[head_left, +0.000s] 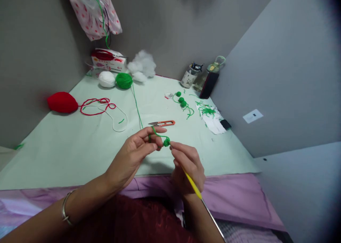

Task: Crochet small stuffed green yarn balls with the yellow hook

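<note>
My right hand (pixel 188 165) is closed round a crochet hook (pixel 194 184) with a yellow grip and a metal shaft. The hook's tip meets a small green crocheted piece (pixel 166 142) between my two hands. Green yarn (pixel 137 106) runs from a green ball (pixel 124 81) to my left hand (pixel 138 147) and loops over its fingers. That hand's thumb and fingers are drawn together on the yarn, just left of the piece. Just beyond the fingertips lie orange thread snips (pixel 166 123).
Red yarn (pixel 63 102), a white yarn ball (pixel 107 79) and white stuffing (pixel 142 65) lie at back left. Several small green balls (pixel 182 102), green scraps on white paper (pixel 213 120), a phone (pixel 209 85) and a pen jar (pixel 189 76) stand right. Walls enclose the table.
</note>
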Demonstrator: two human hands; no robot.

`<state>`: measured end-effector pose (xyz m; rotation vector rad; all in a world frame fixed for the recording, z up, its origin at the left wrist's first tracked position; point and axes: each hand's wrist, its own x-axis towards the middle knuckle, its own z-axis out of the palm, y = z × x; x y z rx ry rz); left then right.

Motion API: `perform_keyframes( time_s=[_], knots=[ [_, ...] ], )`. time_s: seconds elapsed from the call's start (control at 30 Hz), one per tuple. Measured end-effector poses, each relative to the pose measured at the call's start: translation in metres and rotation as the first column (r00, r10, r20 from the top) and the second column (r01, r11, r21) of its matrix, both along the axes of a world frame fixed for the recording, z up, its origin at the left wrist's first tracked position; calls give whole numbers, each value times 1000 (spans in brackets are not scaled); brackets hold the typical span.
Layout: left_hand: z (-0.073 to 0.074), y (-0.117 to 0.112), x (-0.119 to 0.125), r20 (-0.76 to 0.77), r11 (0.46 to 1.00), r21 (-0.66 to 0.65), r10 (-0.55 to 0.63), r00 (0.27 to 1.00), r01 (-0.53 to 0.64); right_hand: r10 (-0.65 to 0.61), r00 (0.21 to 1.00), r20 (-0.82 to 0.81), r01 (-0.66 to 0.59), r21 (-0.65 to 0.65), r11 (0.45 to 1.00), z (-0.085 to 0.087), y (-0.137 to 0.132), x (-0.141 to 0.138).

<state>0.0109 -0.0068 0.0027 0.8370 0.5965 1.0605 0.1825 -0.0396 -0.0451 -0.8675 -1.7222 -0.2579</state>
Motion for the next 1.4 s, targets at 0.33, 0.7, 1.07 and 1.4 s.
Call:
perform_keyframes(
  time_s=[0.33, 0.7, 1.07, 1.4],
  knots=[
    [0, 6, -2, -212, 993, 115, 51, 976, -27, 48, 998, 35, -48, 4, 999, 8, -2, -1],
    [-1, -1, 2, -74, 994, -91, -64, 995, 57, -115, 991, 74, 113, 25, 993, 3, -3, -10],
    [1, 4, -1, -76, 999, -27, -41, 996, 39, 186, 691, -699, -476, -245, 845, 27, 6, -11],
    [-3, 1, 3, -40, 998, -54, -31, 999, 29, -16, 993, -113, -3, -161, 987, 14, -1, -18]
  ],
)
